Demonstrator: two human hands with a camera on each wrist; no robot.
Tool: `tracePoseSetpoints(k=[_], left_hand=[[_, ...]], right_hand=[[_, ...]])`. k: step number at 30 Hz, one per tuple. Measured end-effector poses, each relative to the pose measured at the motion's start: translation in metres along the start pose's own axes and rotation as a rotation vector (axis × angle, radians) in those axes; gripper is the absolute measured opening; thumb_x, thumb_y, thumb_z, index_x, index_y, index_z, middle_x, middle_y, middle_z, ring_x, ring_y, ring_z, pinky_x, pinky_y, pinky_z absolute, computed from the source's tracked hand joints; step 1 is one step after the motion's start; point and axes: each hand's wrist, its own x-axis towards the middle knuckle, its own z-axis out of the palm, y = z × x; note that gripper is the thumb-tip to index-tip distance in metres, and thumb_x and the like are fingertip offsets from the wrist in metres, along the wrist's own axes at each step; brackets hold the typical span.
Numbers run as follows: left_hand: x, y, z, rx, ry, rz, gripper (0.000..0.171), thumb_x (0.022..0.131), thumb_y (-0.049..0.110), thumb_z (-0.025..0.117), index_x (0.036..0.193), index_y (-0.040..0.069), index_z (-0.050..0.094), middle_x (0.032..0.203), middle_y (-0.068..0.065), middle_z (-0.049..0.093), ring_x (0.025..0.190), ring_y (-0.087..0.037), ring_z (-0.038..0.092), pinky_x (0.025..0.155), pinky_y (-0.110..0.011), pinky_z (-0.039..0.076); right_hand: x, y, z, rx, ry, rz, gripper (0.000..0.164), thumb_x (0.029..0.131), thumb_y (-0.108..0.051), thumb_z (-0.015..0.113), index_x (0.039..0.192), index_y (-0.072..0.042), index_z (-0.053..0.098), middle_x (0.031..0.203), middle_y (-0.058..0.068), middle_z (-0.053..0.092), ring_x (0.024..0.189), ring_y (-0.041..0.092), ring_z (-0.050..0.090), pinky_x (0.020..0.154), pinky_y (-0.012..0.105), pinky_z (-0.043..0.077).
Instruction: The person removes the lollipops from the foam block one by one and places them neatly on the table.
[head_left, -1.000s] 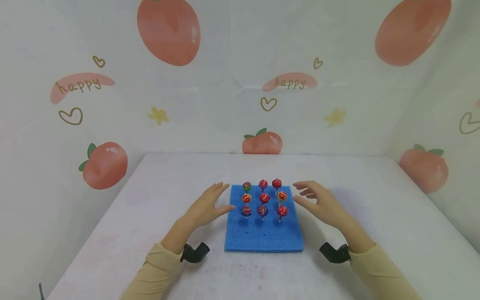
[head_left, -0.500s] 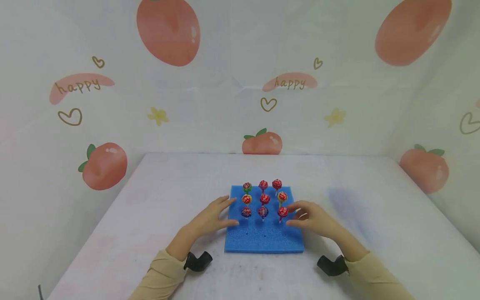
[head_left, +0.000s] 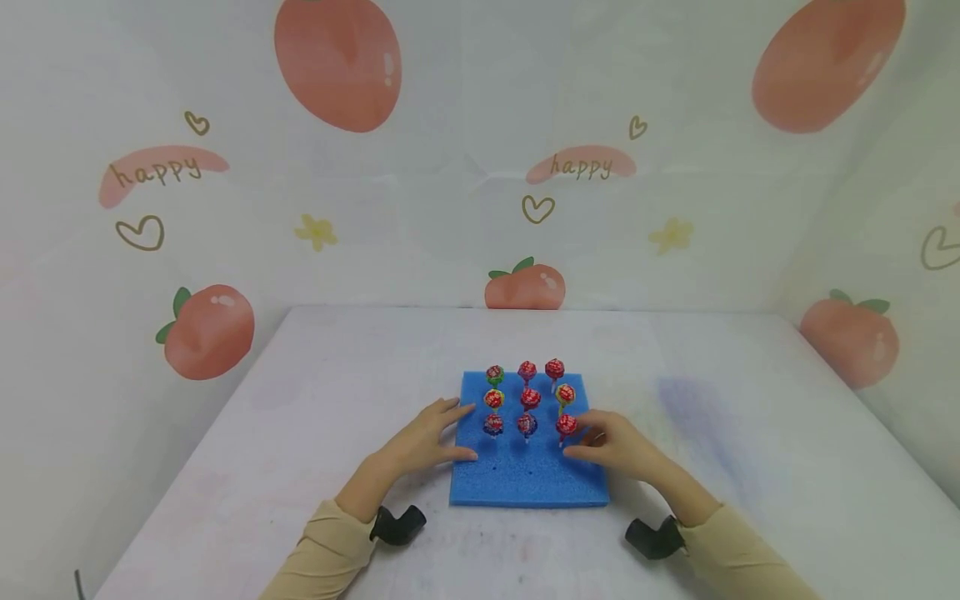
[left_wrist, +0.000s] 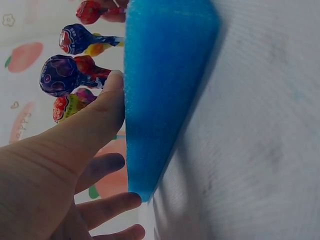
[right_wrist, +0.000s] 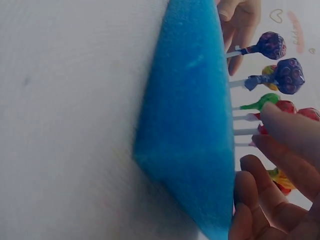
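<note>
Both hands are working nearer the person than a second ago, and further in over the blue block (head_left: pixel 528 485). It is lying flat on the table (head_left: pixel 352 367), with nine lollipops (head_left: pixel 530 398) standing in it, three rows of three. The left hand (head_left: pixel 426 435) is spreading its fingers wide at the block's left side, the thumb reaching over the top beside the near lollipops; it is gripping none of them. The right hand (head_left: pixel 617 446) is bringing thumb and forefinger into a narrow gap about the red lollipop (head_left: pixel 566 425) in the near row's right corner. I cannot tell whether they are pinching it or only framing it. That lollipop is staying planted in the block. To my eye, the work is turning from reaching to grasping, with the left hand seemingly steadying the block.
</note>
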Motion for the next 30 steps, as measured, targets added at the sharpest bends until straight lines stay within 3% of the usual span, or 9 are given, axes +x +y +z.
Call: tracePoseSetpoints(k=[10, 30], left_hand=[[0.0, 0.0, 0.0013, -0.019, -0.001, -0.008, 0.072, 0.08, 0.04, 0.071, 0.139, 0.008, 0.045, 0.145, -0.022, 0.039, 0.137, -0.045, 0.028, 0.109, -0.057, 0.03], [0.001, -0.0002, 0.0028, -0.03, -0.002, -0.039, 0.072, 0.079, 0.04, 0.072, 0.139, 0.01, 0.045, 0.146, -0.02, 0.039, 0.138, -0.043, 0.028, 0.11, -0.056, 0.03]], right_hand=[[0.0025, -0.0007, 0.0057, -0.016, 0.048, 0.007, 0.015, 0.084, -0.017, 0.069, 0.09, -0.004, 0.067, 0.087, 0.006, 0.066, 0.073, 0.003, 0.053, 0.065, 0.017, 0.049], [0.0041, -0.0015, 0.0078, 0.002, 0.075, 0.043, 0.014, 0.085, -0.018, 0.068, 0.092, -0.006, 0.069, 0.086, 0.005, 0.067, 0.075, 0.007, 0.055, 0.066, 0.017, 0.048]])
